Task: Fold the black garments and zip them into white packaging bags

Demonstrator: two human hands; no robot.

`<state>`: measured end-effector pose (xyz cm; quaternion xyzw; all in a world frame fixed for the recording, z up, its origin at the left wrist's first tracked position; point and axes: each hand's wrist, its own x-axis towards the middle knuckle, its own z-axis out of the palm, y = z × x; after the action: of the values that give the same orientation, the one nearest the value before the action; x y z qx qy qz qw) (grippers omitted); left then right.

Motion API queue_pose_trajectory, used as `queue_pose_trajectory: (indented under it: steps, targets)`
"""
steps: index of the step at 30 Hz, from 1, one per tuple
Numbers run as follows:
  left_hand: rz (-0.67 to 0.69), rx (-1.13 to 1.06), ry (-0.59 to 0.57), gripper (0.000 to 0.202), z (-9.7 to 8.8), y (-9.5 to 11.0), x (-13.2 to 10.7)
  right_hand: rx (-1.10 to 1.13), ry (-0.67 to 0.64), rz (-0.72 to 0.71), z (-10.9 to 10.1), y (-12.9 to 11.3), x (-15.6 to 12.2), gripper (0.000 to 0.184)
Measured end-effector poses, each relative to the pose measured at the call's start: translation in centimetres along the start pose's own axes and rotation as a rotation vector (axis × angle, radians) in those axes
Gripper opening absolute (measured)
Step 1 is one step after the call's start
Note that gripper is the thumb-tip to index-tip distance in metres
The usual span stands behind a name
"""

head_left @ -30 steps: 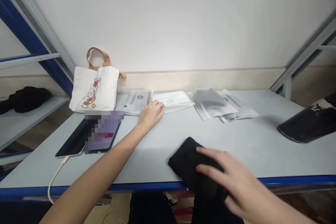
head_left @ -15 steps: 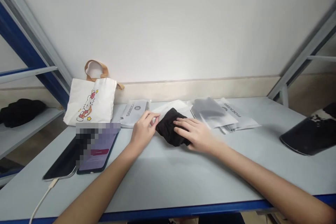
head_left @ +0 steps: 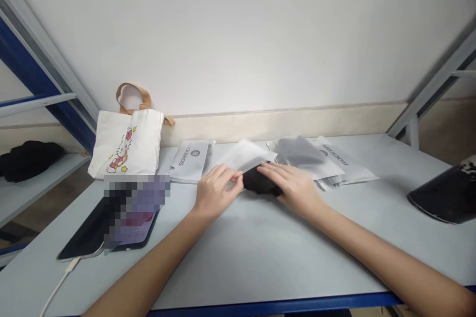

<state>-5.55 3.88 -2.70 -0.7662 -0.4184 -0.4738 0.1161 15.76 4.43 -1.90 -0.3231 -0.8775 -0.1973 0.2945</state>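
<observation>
In the middle of the table lies a frosted clear plastic bag (head_left: 246, 152), its mouth facing me. My left hand (head_left: 218, 189) is closed, thumb and finger pinching the near left edge of the bag's mouth. A bunched black cloth (head_left: 257, 181) sits at that mouth, its far part under the bag's upper layer. My right hand (head_left: 295, 187) grips the cloth from the right, fingers laid over it and the thumb low behind. Whether the cloth is a garment I cannot tell.
Frosted bags marked ROCKBROS (head_left: 195, 161) lie left of centre. More bags, one with something dark inside (head_left: 303, 153), lie to the right. A white tote (head_left: 126, 143), two phones (head_left: 87, 228) with a white cable and a dark curved object (head_left: 442, 195) are farther out.
The black cloth has moved from in front of the bag partly into its mouth, pressed by my right hand. My left hand has shifted right along with the bag's edge.
</observation>
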Motion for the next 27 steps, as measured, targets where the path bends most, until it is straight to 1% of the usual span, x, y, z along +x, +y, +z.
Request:
queue_pose_trajectory:
  steps: [2, 3, 4, 5, 6, 8, 10, 11, 13, 15, 16, 18, 20, 22, 23, 27]
  targets:
    - [0.024, 0.01, -0.034, 0.012, -0.2, 0.3, 0.1, 0.018, 0.016, -0.158, 0.2, -0.9, 0.0, 0.039]
    - [0.03, 0.011, -0.049, 0.012, -0.3, 0.4, 0.1, 0.03, 0.027, -0.219, 0.3, -1.2, 0.0, 0.037]
    - [0.035, 0.009, -0.05, 0.012, -0.4, 0.6, 0.2, 0.044, 0.034, -0.248, 0.5, -1.2, 0.1, 0.037]
    - [0.032, 0.0, -0.036, 0.012, -0.4, 0.7, 0.2, 0.062, 0.03, -0.243, 0.7, -1.1, 0.2, 0.038]
    - [0.016, -0.02, -0.014, 0.012, -0.4, 0.9, 0.2, 0.082, 0.007, -0.209, 0.9, -0.7, 0.3, 0.04]
    - [-0.025, -0.074, 0.033, 0.011, -0.2, 1.6, 0.1, 0.108, -0.058, -0.067, 1.3, 0.2, 0.4, 0.043]
    - [-0.025, -0.115, 0.044, 0.011, 0.2, 2.3, 0.0, 0.111, -0.105, 0.066, 1.7, 0.6, 0.3, 0.045]
    - [-0.006, -0.128, 0.034, 0.012, 0.4, 2.7, -0.1, 0.121, -0.116, 0.078, 1.9, 0.6, 0.3, 0.044]
    - [0.017, -0.153, 0.012, 0.013, 0.7, 3.4, -0.3, 0.186, -0.133, 0.006, 2.2, 0.1, 0.3, 0.044]
    - [-0.044, -0.197, -0.012, 0.013, 0.7, 3.8, -0.5, 0.288, -0.182, -0.071, 2.6, -0.5, 0.3, 0.044]
    - [-0.079, -0.222, -0.024, 0.013, 0.7, 3.9, -0.6, 0.329, -0.203, -0.061, 2.7, -0.5, 0.4, 0.045]
    - [-0.114, -0.268, -0.045, 0.013, 0.7, 4.1, -0.7, 0.369, -0.21, 0.033, 3.0, -0.2, 0.4, 0.047]
    - [-0.086, -0.321, -0.075, 0.013, 0.7, 4.2, -0.8, 0.372, -0.182, 0.104, 3.0, 0.3, 0.3, 0.045]
    - [-0.073, -0.386, -0.105, 0.014, 0.7, 4.2, -0.7, 0.373, -0.176, 0.089, 2.8, 0.5, 0.1, 0.041]
    - [-0.085, -0.42, -0.121, 0.014, 0.7, 4.2, -0.7, 0.381, -0.193, 0.069, 2.7, 0.4, 0.0, 0.039]
    - [-0.195, -0.526, -0.201, 0.013, 0.4, 4.5, -0.5, 0.465, -0.272, 0.051, 2.3, -0.7, 0.1, 0.032]
